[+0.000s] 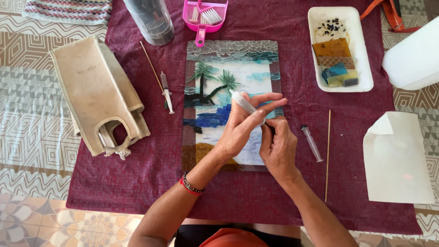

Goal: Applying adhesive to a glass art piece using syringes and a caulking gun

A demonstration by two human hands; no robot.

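Glass mosaic panel of palms and sea [228,68] is partly hidden by both hands: left hand [240,126] clamped on small white tube [242,103], right hand [276,146] closed, contents unclear; clear syringe [312,143] at 3 o'clock

Left hand [242,128] gripping white tube [243,103], right hand [276,146] alongside, over glass mosaic panel [219,82]
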